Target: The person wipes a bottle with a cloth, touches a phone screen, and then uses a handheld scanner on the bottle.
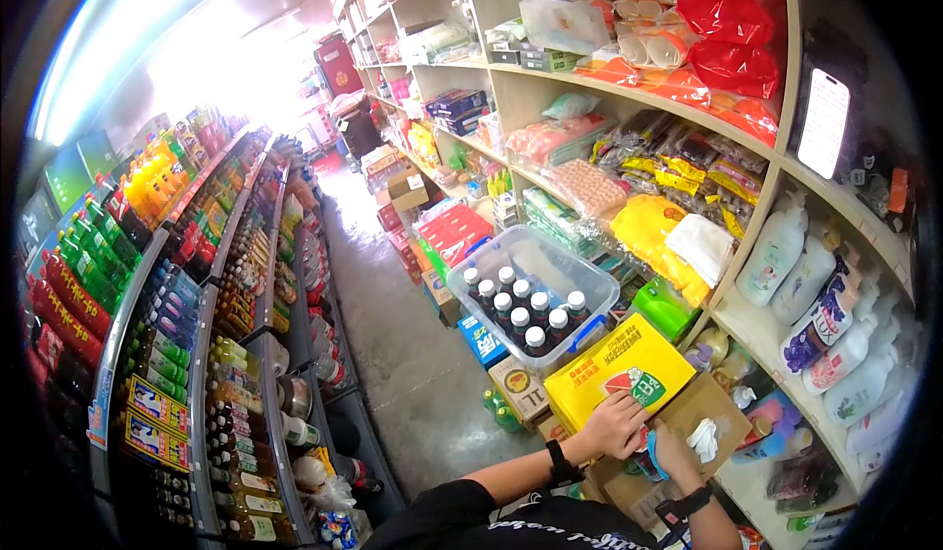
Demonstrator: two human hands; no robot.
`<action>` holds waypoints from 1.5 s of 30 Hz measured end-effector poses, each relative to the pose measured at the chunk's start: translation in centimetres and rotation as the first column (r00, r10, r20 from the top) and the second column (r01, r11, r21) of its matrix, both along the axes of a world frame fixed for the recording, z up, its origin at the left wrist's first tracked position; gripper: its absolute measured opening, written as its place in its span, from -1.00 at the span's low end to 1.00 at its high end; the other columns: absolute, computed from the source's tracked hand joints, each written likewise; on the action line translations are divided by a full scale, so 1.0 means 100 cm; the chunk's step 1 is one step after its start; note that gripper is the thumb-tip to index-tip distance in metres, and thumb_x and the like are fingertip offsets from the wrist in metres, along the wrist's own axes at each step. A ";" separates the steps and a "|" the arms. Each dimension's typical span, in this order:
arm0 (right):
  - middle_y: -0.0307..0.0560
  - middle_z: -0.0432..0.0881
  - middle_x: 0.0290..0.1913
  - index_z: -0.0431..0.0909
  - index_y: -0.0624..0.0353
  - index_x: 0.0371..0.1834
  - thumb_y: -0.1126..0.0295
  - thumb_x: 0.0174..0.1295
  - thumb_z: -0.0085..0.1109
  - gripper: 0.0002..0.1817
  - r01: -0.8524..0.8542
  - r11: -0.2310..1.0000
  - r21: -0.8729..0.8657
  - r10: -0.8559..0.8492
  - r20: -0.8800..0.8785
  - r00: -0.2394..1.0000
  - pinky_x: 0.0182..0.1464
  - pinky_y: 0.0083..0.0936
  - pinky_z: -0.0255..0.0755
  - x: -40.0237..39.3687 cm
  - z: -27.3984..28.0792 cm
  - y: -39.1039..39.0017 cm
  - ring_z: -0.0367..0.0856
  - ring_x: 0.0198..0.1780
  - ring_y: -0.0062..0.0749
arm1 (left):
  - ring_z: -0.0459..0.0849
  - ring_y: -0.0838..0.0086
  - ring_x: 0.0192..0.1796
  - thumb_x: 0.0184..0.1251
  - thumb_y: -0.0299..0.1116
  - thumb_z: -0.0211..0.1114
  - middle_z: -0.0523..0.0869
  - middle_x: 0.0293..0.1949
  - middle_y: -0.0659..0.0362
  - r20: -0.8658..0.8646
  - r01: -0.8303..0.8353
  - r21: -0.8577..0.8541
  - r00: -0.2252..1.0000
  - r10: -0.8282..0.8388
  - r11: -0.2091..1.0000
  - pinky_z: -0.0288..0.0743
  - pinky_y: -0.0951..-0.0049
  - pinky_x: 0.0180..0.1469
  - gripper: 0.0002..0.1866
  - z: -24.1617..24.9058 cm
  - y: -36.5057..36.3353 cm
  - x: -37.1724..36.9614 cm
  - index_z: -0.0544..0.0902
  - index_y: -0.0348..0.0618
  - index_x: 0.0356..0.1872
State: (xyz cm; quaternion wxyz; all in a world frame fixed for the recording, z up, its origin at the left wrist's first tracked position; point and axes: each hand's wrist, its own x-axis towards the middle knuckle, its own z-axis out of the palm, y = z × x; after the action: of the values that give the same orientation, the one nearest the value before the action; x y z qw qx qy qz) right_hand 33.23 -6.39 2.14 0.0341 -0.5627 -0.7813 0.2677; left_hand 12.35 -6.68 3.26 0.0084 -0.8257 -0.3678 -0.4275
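- Yellow printed carton [614, 368] sits right in front of the person, between the clear plastic tub [555, 255] and the open brown box [717, 408]. What supports it is hidden.
- Left hand [616, 424]: fingers curled at the carton's near edge, looks like contact. Gripping or just pressing, can't tell.
- Right hand [676, 452]: bent in close to the left, fingers at a small blue item [652, 452]. Too small to ID; can't confirm a firm grasp.
- Carton handling, my read: stiff-ish cardboard, flat faces, printed top probably a bit slick. Weight unknown, contents not visible; treat as heavy until lifted.
- Best hold: both palms on opposite sides, fingers under the bottom edges. Avoid top-only pinch; panel could dent or slip.
- Blue item: likely light, fingertip pinch should do.
- Watch the tub just beyond: white-capped dark bottles [519, 319] stand upright in it, and a knock from the carton could topple them.
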 end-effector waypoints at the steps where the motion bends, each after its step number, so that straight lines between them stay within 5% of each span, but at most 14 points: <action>1: 0.47 0.74 -0.13 0.54 0.37 0.23 0.28 0.54 -0.06 -0.59 -0.009 0.999 0.036 0.008 0.033 0.999 -0.04 0.22 0.58 0.001 0.007 0.000 0.75 -0.12 0.36 | 0.68 0.08 -0.10 -0.03 -0.31 0.33 0.71 -0.23 0.00 0.010 -0.018 -0.011 1.000 0.018 1.000 0.56 0.14 0.16 -0.70 0.000 0.000 0.000 0.66 -0.22 -0.24; 3: 0.43 0.76 -0.27 0.64 0.40 0.07 0.23 0.56 -0.07 -0.58 -0.094 0.982 0.161 0.074 0.125 0.989 -0.14 0.22 0.60 -0.003 0.024 -0.006 0.76 -0.27 0.33 | 0.69 0.09 -0.13 -0.01 -0.32 0.33 0.71 -0.26 0.01 0.031 -0.049 -0.036 0.998 0.050 0.998 0.56 0.17 0.09 -0.75 -0.003 -0.002 0.002 0.65 -0.20 -0.28; 9: 0.31 0.67 -0.60 0.69 0.27 -0.65 0.07 0.60 -0.08 -0.33 0.075 0.887 0.455 -0.115 0.060 0.992 -0.33 0.11 0.60 -0.024 0.042 -0.025 0.69 -0.53 0.29 | 0.73 0.06 -0.19 0.15 -0.25 0.33 0.72 -0.36 -0.04 0.023 -0.157 -0.205 0.986 0.165 0.966 0.57 0.16 0.12 -0.78 -0.001 0.002 0.008 0.64 -0.20 -0.34; 18: 0.38 0.69 -0.48 0.68 0.35 -0.44 0.08 0.56 -0.02 -0.44 0.181 0.855 0.486 -0.172 -0.063 0.983 -0.27 0.15 0.58 -0.022 0.030 -0.034 0.72 -0.40 0.33 | 0.75 0.05 -0.24 0.14 -0.23 0.32 0.73 -0.42 -0.08 0.007 -0.185 -0.200 0.982 0.190 0.962 0.59 0.19 0.06 -0.77 -0.004 0.007 0.015 0.64 -0.22 -0.42; 21: 0.37 0.69 -0.49 0.68 0.33 -0.42 0.11 0.59 -0.07 -0.45 0.149 0.911 0.384 -0.150 -0.027 0.988 -0.26 0.20 0.56 -0.020 0.043 -0.033 0.70 -0.42 0.35 | 0.73 0.10 -0.26 0.09 -0.31 0.32 0.72 -0.41 0.01 0.017 -0.179 -0.125 0.983 0.182 0.976 0.61 0.21 -0.01 -0.83 -0.004 0.007 0.017 0.66 -0.20 -0.40; 27: 0.42 0.75 -0.16 0.61 0.30 0.10 0.20 0.63 -0.19 -0.58 -0.050 0.990 0.129 0.027 0.171 0.985 -0.11 0.18 0.58 -0.006 0.033 -0.017 0.73 -0.17 0.37 | 0.68 0.16 -0.26 0.03 -0.33 0.33 0.67 -0.42 0.07 0.022 -0.157 -0.023 0.987 0.158 0.987 0.58 0.27 -0.01 -0.84 0.004 -0.001 0.014 0.65 -0.18 -0.41; 30: 0.48 0.74 -0.06 0.54 0.14 0.28 0.19 0.63 -0.27 -0.57 -0.008 0.995 0.095 0.008 0.003 1.000 0.01 0.16 0.56 0.011 -0.011 -0.004 0.73 -0.06 0.35 | 0.69 0.13 -0.22 0.03 -0.32 0.33 0.66 -0.40 0.05 -0.018 -0.149 -0.046 0.989 0.148 0.988 0.59 0.24 0.05 -0.81 0.003 -0.002 0.013 0.67 -0.20 -0.36; 32: 0.40 0.77 -0.08 0.58 0.18 0.21 0.19 0.64 -0.28 -0.57 0.047 0.999 -0.024 -0.051 -0.217 0.975 0.05 0.02 0.60 0.035 -0.103 0.017 0.77 -0.02 0.19 | 0.69 0.11 -0.20 0.01 -0.31 0.34 0.66 -0.38 0.04 -0.015 -0.121 -0.038 0.993 0.120 0.992 0.59 0.21 0.10 -0.78 -0.003 0.001 0.014 0.66 -0.20 -0.33; 34: 0.29 0.80 -0.10 0.61 0.20 0.16 0.16 0.66 -0.28 -0.55 0.099 0.932 -0.348 -0.261 -0.459 0.849 0.02 -0.12 0.64 0.038 -0.114 0.026 0.81 -0.03 0.03 | 0.69 0.09 -0.19 0.00 -0.29 0.34 0.66 -0.37 0.03 -0.001 -0.095 -0.036 0.995 0.095 0.995 0.58 0.18 0.14 -0.75 -0.006 0.002 0.014 0.66 -0.20 -0.31; 36: 0.13 0.82 -0.15 0.62 0.21 0.12 0.11 0.67 -0.28 -0.51 -0.002 0.628 -0.778 -0.640 -0.518 0.567 -0.06 -0.24 0.69 0.032 -0.113 0.029 0.84 -0.10 -0.13 | 0.69 0.07 -0.18 -0.01 -0.27 0.34 0.65 -0.36 0.02 0.022 -0.072 -0.038 0.997 0.073 0.997 0.58 0.15 0.17 -0.74 -0.007 0.002 0.013 0.65 -0.20 -0.31; 39: -0.03 0.80 -0.23 0.63 0.22 0.07 0.02 0.67 -0.25 -0.47 -0.064 0.389 -0.919 -0.716 -0.345 0.606 -0.26 -0.35 0.71 0.026 -0.063 0.025 0.81 -0.30 -0.28 | 0.69 0.08 -0.18 0.02 -0.25 0.34 0.66 -0.37 -0.01 0.035 -0.031 -0.042 0.999 0.032 0.999 0.55 0.17 0.12 -0.74 -0.006 0.003 0.008 0.63 -0.21 -0.33; 42: -0.02 0.78 -0.31 0.64 0.19 0.02 -0.02 0.66 -0.21 -0.48 -0.128 0.483 -0.866 -0.649 -0.453 0.612 -0.40 -0.30 0.70 0.038 -0.041 0.007 0.76 -0.44 -0.23 | 0.69 0.09 -0.16 0.01 -0.25 0.34 0.68 -0.35 0.00 0.073 0.003 -0.104 0.997 0.005 0.995 0.55 0.16 0.11 -0.74 -0.009 0.005 0.002 0.64 -0.20 -0.32; 45: -0.03 0.77 -0.35 0.65 0.16 -0.04 -0.05 0.65 -0.20 -0.47 -0.238 0.353 -0.905 -0.799 -0.424 0.427 -0.40 -0.27 0.71 0.030 -0.017 -0.009 0.75 -0.45 -0.23 | 0.70 0.09 -0.16 0.01 -0.26 0.34 0.69 -0.35 0.00 0.070 -0.008 -0.129 0.997 0.017 0.992 0.55 0.15 0.11 -0.75 -0.008 0.005 0.000 0.63 -0.19 -0.33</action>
State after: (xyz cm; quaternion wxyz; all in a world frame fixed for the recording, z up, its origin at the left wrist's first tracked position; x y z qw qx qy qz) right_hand 36.21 -7.24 0.42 0.1664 -0.4236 -0.2378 0.8581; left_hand 12.40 -6.16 2.41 -0.0554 -0.8065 -0.3999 -0.4320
